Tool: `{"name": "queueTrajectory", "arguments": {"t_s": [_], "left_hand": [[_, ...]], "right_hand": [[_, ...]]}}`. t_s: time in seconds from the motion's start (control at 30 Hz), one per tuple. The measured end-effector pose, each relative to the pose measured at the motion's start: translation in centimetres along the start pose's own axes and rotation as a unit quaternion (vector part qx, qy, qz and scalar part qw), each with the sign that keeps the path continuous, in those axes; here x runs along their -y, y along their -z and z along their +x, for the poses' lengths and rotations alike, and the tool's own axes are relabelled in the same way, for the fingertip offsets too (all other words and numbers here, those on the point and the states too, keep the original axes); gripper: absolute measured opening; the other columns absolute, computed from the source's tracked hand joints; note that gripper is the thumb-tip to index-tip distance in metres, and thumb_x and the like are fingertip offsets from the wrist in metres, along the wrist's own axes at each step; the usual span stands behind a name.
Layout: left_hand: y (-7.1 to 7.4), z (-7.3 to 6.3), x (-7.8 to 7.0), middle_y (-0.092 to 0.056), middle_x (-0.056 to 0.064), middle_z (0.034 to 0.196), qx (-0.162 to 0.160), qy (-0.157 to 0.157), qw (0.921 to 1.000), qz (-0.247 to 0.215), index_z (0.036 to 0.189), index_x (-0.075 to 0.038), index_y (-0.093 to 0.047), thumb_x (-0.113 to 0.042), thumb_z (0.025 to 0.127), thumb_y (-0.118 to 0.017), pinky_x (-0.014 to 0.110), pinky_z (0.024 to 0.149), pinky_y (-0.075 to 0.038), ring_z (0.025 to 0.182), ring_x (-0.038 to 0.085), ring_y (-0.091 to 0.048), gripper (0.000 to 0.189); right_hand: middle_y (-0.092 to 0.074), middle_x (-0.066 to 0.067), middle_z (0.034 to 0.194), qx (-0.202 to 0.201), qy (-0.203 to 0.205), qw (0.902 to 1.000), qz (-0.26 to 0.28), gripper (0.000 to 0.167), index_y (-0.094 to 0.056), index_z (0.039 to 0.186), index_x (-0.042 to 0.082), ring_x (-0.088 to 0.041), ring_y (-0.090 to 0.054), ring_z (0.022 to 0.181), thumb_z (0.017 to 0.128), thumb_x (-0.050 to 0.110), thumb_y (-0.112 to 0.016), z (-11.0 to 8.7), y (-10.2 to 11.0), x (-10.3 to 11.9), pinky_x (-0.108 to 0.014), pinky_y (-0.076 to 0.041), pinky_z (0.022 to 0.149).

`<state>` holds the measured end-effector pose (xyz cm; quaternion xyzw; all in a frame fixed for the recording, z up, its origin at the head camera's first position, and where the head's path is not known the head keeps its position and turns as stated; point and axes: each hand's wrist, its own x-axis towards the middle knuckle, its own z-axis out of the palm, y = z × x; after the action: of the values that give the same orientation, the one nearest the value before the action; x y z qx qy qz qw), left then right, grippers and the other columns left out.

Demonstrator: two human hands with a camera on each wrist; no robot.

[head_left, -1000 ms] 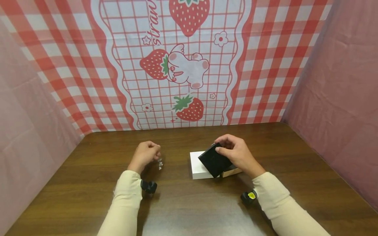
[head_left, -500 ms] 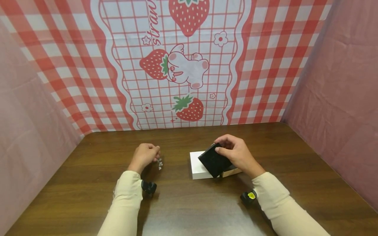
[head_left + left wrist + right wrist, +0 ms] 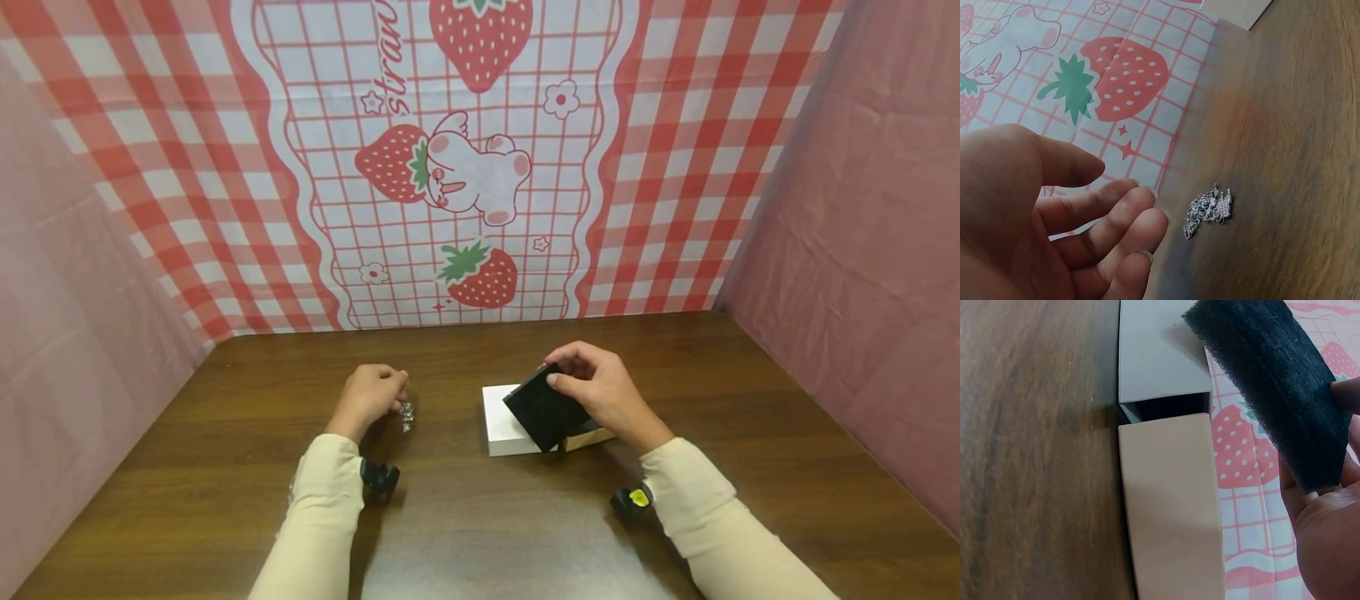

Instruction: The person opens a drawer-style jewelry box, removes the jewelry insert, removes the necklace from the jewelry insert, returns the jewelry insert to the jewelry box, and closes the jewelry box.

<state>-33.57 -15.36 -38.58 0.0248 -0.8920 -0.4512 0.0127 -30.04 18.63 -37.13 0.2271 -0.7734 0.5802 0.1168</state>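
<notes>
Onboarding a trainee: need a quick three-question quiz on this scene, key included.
1. Which hand holds the black foam pad?
2. True or false: the left hand grips the silver chain.
3. In the head view, the leftmost box part is: a) tan b) white c) black.

Key:
1. The right hand.
2. False; in the left wrist view, the silver chain lies on the table, apart from the left hand.
3. b) white.

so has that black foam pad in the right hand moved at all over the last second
No; in the head view, the black foam pad overlaps the white box just as before.
</notes>
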Motion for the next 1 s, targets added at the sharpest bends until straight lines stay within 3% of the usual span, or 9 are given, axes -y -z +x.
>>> {"name": "queueTrajectory", "arguments": {"t_s": [0.47,1.0], "left_hand": [[-0.4,-0.1,-0.3,-0.071,0.008,0.079,0.015,0.005,0.999,-0.041,0.103,0.002,-0.071,-0.022,0.099,-0.059,0.024,0.058,-0.045,0.061,0.011,-0.062,0.027],[-1.3,-0.2,-0.6,-0.072,0.008,0.081,0.036,-0.016,0.9989,-0.025,0.107,-0.001,-0.072,-0.024,0.099,-0.061,0.026,0.059,-0.05,0.065,0.015,-0.067,0.027]], "right_hand": [[-0.069,-0.017,0.095,-0.009,-0.001,0.9999,-0.009,0.019,-0.069,0.106,0.0,-0.021,-0.062,0.077,0.088,0.001,-0.074,0.0,0.2,-0.1,-0.029,-0.052,0.067],[-0.067,-0.015,0.096,-0.051,0.009,0.9986,-0.009,0.019,-0.069,0.11,-0.002,-0.017,-0.061,0.081,0.092,0.005,-0.071,0.0,0.4,-0.2,-0.024,-0.051,0.071]]}}
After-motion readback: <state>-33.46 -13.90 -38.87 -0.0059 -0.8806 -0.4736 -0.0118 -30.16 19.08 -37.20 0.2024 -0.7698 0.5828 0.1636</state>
